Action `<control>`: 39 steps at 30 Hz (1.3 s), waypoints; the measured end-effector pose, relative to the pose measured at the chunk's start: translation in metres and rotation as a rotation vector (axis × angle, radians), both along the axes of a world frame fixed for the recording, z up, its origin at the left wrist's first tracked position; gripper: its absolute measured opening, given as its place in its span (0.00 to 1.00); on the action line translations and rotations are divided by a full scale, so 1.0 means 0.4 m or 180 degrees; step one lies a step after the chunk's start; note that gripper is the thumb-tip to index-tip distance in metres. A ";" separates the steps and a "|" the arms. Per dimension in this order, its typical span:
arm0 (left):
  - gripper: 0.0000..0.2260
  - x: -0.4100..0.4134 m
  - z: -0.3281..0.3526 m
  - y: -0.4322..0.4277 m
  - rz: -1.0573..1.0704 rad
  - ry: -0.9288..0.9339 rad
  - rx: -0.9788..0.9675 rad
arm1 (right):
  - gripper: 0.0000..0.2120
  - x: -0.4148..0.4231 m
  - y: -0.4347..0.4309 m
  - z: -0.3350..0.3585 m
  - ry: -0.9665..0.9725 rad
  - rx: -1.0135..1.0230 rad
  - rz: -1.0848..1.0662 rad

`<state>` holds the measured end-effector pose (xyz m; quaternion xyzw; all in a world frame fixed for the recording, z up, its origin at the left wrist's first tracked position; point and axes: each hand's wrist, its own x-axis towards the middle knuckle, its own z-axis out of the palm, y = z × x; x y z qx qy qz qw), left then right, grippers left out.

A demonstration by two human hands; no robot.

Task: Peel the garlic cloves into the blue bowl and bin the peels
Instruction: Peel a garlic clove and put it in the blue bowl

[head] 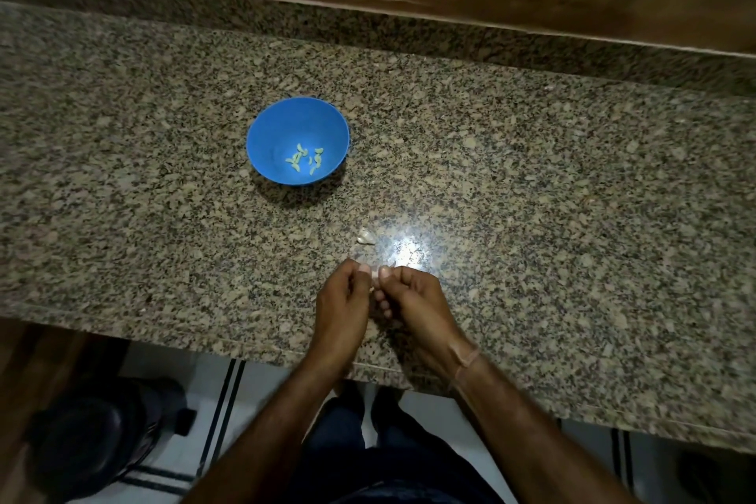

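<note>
We hold our left hand (341,307) and right hand (413,299) together over the near part of the worktop (532,196). The fingers (364,268) of both are curled in, pinching a small garlic clove (375,279) between them. The clove is mostly hidden, so we cannot tell how its long axis runs. The blue bowl (262,123) stands far and to the left of the clove, well apart, with several peeled cloves (304,160) in its bottom. Our left hand is the nearer one to it, so we judge the drop would go that way. A pale scrap (365,236), peel or clove, lies just beyond our fingertips.
</note>
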<state>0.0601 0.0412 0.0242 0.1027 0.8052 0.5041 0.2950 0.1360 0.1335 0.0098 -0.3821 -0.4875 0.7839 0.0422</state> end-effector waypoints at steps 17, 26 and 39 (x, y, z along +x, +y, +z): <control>0.15 -0.036 0.010 -0.008 0.0144 -0.2438 0.0375 | 0.14 0.000 0.019 0.016 0.0012 0.2351 0.0704; 0.12 -0.020 -0.010 -0.025 -0.0289 -0.1059 0.0270 | 0.14 0.008 0.010 0.013 -0.0097 0.1326 0.0464; 0.14 -0.023 -0.023 -0.024 -0.0644 0.0265 0.0022 | 0.12 -0.002 0.013 0.001 -0.0135 0.0294 0.0162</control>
